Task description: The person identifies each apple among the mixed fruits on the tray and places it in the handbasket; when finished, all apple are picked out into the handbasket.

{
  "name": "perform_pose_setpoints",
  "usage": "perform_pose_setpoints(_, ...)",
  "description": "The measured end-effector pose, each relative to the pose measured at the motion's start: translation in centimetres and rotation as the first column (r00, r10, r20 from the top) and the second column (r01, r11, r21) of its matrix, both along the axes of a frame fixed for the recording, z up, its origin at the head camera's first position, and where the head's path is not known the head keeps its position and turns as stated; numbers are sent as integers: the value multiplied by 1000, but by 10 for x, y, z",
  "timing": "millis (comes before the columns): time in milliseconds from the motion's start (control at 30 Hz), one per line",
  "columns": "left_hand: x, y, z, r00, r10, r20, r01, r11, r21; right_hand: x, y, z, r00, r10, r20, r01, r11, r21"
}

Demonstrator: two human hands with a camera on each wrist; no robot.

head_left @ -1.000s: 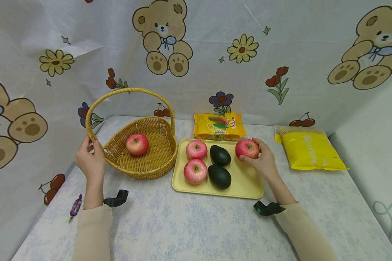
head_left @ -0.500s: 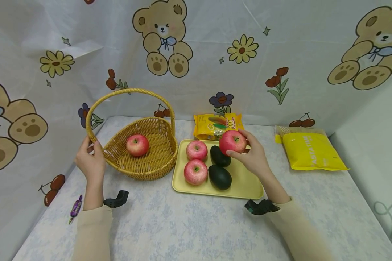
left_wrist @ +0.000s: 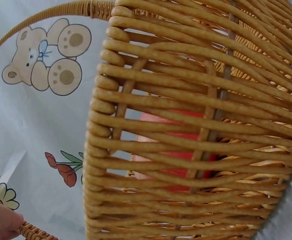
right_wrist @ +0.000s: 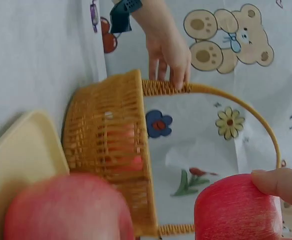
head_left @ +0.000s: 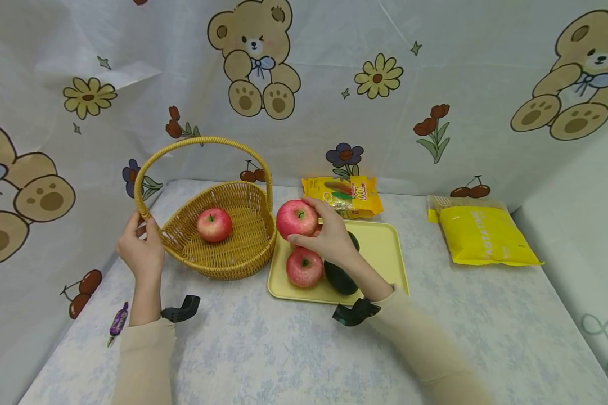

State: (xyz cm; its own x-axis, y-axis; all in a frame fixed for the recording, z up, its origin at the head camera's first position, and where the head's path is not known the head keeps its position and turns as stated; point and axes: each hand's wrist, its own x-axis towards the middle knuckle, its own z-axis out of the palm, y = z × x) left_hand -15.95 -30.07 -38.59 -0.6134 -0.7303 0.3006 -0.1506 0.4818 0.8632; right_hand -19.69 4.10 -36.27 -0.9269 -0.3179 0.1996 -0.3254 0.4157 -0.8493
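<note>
In the head view my right hand [head_left: 329,235] holds a red apple [head_left: 295,220] between thumb and fingers, above the left side of the yellow tray [head_left: 384,264]. Below it on the tray lie another apple [head_left: 304,267] and a dark avocado [head_left: 340,278]; a further apple and avocado are mostly hidden behind the hand. My left hand [head_left: 143,244] grips the lower left end of the handle [head_left: 202,140] on the wicker basket [head_left: 243,247]. One apple [head_left: 214,225] sits inside the basket, and shows red through the weave in the left wrist view.
A yellow-orange snack packet [head_left: 356,194] stands behind the tray. To the right lies a bright yellow bag [head_left: 481,233]. A purple wrapped candy [head_left: 117,322] is near my left forearm. A bear-printed sheet [head_left: 324,34] hangs behind the table.
My right hand has lifted the apple from the tray's right side and carried it left, toward the basket. My left hand stays on the basket handle.
</note>
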Motion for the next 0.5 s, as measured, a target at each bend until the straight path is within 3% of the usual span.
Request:
perform_pose_setpoints(300,-1,1,0,1000,-8,13,8,999,36,-7,-68,-6,989,134,-60,-128,987,92)
perform_pose_setpoints(500,-1,-2,0,1000,-8,-4,8,1000,23,-11,-103,-17,978,202,-51,-190,965,180)
